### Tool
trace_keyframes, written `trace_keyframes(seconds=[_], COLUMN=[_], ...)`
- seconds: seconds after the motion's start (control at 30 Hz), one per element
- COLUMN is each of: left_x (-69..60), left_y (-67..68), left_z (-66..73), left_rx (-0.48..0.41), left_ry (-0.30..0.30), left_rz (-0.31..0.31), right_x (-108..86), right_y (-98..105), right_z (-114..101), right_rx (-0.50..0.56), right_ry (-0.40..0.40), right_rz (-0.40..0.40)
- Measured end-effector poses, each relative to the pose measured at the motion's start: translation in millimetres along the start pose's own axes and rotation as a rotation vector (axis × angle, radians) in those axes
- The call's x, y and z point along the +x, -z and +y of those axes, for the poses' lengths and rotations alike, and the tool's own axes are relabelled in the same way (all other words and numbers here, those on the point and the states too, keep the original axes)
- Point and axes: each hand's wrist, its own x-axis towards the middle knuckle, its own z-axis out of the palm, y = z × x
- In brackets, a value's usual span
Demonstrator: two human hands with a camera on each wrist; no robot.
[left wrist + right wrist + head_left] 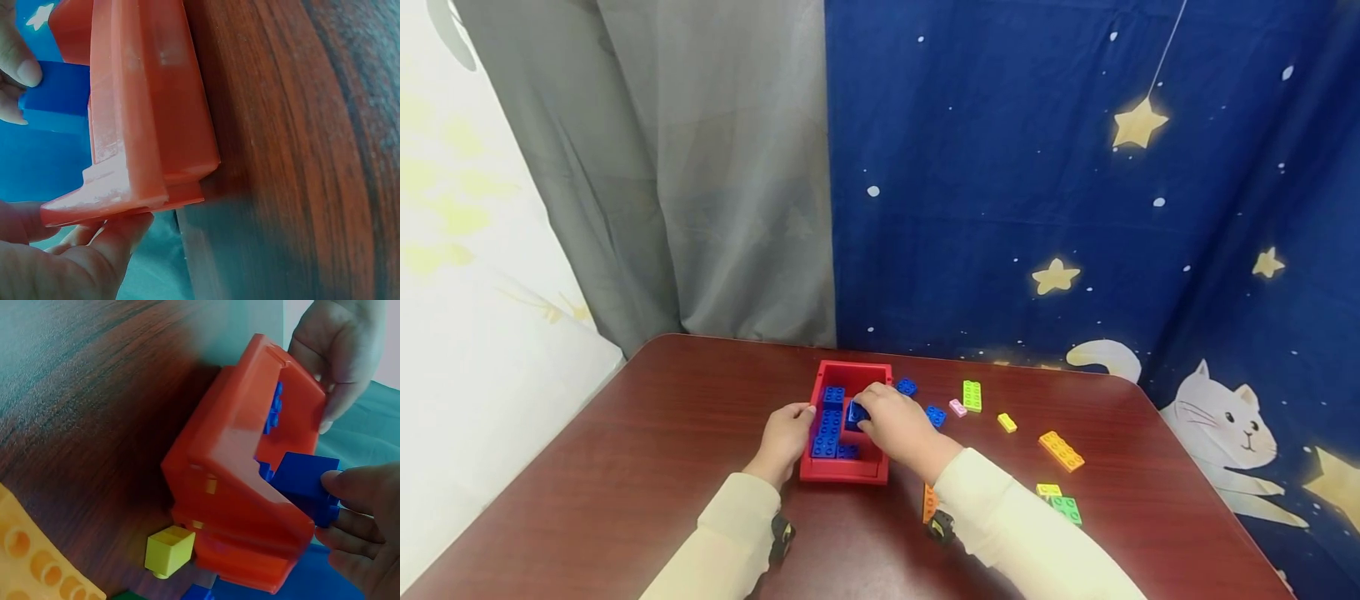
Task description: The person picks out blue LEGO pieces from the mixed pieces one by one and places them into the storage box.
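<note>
In the head view, we see a rectangular red plastic box on the reddish-brown surface, its long axis running away from the person. The left hand curls its fingers on the left rim; the right hand holds a blue plastic brick over the box's interior.

In the left wrist view, the box wall partly hides the brick; we cannot tell its long axis.

In the right wrist view, we find thumb and fingers parted by the brick's thickness, pinching it, a smooth face toward the camera.
</note>
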Motion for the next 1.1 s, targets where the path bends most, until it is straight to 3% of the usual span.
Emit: trace_keyframes(seconds=[0.37,0.8,1.1], left_x=[0.5,-0.7,-0.7], left_y=[-1.3,-0.1,-0.5], left_z=[0.3,0.3,1.1], left_rx=[-0.009,-0.02,-0.025], left_ry=[-0.004,-0.001,-0.006], left_rz=[0.009,0.0,0.008], right_x=[5.9,9.6,10.5], right_y=[-13,-25,-29], right_z=[-2,-5,-8], right_rx=[-0.043,-0.184,-0.179], right_ry=[-0.006,0.039,0.043], right_rz=[-0.032,-0.031,-0.054])
